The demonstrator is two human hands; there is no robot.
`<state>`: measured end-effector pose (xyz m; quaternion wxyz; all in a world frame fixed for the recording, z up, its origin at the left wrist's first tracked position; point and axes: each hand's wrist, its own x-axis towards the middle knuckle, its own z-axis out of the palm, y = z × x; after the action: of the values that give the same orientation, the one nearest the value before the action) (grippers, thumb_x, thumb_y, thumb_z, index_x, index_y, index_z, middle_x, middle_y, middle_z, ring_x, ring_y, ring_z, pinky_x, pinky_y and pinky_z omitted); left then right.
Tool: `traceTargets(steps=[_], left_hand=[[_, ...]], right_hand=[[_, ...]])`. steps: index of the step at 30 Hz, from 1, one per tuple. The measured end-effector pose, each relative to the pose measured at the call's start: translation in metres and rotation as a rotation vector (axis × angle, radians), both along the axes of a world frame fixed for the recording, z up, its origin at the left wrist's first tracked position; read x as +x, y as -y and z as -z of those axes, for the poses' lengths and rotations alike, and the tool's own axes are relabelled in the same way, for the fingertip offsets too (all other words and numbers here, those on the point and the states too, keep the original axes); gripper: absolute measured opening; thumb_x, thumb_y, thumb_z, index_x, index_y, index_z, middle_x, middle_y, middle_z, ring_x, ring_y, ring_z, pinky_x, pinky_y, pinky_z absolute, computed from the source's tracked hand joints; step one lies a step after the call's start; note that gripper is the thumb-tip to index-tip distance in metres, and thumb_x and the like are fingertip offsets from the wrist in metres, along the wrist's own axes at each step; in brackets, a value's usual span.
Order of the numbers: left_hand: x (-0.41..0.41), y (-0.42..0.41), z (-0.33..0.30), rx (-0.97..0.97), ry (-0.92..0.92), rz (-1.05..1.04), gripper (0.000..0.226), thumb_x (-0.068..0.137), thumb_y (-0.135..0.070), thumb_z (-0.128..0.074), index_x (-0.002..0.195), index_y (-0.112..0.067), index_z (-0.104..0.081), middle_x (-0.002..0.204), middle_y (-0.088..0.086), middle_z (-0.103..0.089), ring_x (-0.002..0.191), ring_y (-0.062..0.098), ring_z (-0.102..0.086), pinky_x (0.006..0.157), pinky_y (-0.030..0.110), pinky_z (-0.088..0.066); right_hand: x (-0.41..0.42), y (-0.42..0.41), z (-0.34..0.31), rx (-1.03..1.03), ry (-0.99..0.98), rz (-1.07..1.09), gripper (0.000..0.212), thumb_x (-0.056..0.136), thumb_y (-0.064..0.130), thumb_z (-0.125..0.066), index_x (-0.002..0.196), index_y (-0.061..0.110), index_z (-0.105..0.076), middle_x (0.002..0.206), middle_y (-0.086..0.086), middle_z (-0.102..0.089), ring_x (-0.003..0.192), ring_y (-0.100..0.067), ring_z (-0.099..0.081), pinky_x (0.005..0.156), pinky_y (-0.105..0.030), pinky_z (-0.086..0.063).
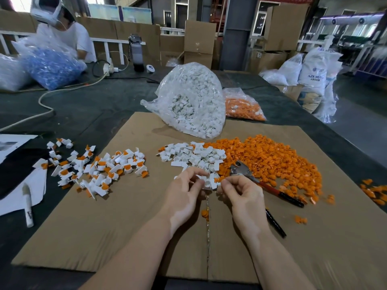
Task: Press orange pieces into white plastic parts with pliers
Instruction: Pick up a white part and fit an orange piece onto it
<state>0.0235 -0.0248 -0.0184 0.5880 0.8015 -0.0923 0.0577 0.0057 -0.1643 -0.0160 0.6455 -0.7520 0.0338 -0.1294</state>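
My left hand (184, 190) and my right hand (238, 192) meet over the flattened brown cardboard sheet (125, 233), near its centre seam. The left thumb and fingers are pinched on a small white plastic part with a round socket (207, 183); the right fingertips are pinched together on a small orange plastic piece (217, 180), which touches the right side of that white part. Whether the orange piece is seated in the socket cannot be told. The metal pliers with red-and-black handles (259, 183) lie on the cardboard just right of my right hand, held by neither hand, their head resting at the edge of the loose heap of orange pieces (272, 160). A loose heap of bare white parts (192, 156) lies just beyond my hands, touching the orange heap on its left side. To the left, a scatter of white parts fitted with orange pieces (94, 168) spreads across the cardboard edge onto the dark table cover (83, 105). Behind the heaps stands a clear plastic bag of white parts (192, 101), with a smaller clear bag of orange pieces (243, 107) to its right. A white marker pen (28, 206) lies on white paper at far left.
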Motion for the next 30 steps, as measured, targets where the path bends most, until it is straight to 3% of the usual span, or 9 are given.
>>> traceTargets(steps=[5,8,12,17,25,30], left_hand=[[-0.002,0.001,-0.003,-0.116,-0.046,0.024,0.021,0.090,-0.006,-0.057,0.089,-0.028,-0.059,0.073,0.000,-0.059,0.057,-0.002,-0.060,0.056,0.007,-0.044],[-0.002,0.002,-0.003,-0.143,-0.068,0.025,0.019,0.088,-0.005,-0.060,0.089,-0.024,-0.060,0.070,-0.001,-0.058,0.058,0.000,-0.061,0.058,0.010,-0.046],[0.000,0.001,-0.001,-0.172,-0.116,0.017,0.015,0.087,-0.003,-0.061,0.085,-0.018,-0.061,0.070,0.004,-0.061,0.060,0.007,-0.063,0.061,0.018,-0.052],[0.002,0.001,0.001,-0.219,-0.157,0.004,0.011,0.086,0.001,-0.060,0.085,-0.010,-0.060,0.071,0.012,-0.060,0.055,0.010,-0.062,0.055,0.020,-0.051],[0.000,0.002,-0.001,-0.165,-0.136,0.031,0.014,0.085,0.003,-0.061,0.081,-0.011,-0.059,0.066,0.008,-0.061,0.054,0.007,-0.060,0.056,0.019,-0.050],[-0.003,0.002,-0.002,-0.128,-0.118,0.051,0.006,0.085,0.003,-0.061,0.087,-0.002,-0.059,0.066,0.007,-0.060,0.051,0.002,-0.058,0.054,0.015,-0.048]], right_hand=[[0.001,-0.002,0.000,-0.017,-0.007,-0.025,0.010,0.089,0.009,-0.060,0.081,0.011,-0.065,0.062,0.000,-0.067,0.058,-0.004,-0.060,0.057,-0.015,-0.048],[0.000,-0.003,0.001,-0.118,0.005,-0.010,0.012,0.089,0.012,-0.061,0.079,0.017,-0.064,0.063,0.003,-0.067,0.060,-0.002,-0.061,0.059,-0.015,-0.048],[-0.002,-0.006,0.005,-0.421,0.055,0.052,0.014,0.089,0.023,-0.060,0.076,0.022,-0.059,0.068,0.009,-0.061,0.067,-0.005,-0.057,0.063,-0.027,-0.047],[-0.006,-0.013,0.006,-0.753,0.253,0.144,0.021,0.088,0.025,-0.062,0.073,0.012,-0.057,0.063,0.003,-0.056,0.060,-0.012,-0.047,0.053,-0.027,-0.034],[-0.007,-0.014,0.006,-0.883,0.429,0.171,0.031,0.070,0.005,-0.078,0.059,0.006,-0.050,0.049,-0.003,-0.048,0.046,-0.021,-0.047,0.038,-0.029,-0.037],[-0.006,-0.015,0.007,-0.854,0.418,0.112,0.032,0.070,0.001,-0.077,0.058,0.006,-0.048,0.051,-0.006,-0.049,0.048,-0.024,-0.048,0.039,-0.033,-0.040]])
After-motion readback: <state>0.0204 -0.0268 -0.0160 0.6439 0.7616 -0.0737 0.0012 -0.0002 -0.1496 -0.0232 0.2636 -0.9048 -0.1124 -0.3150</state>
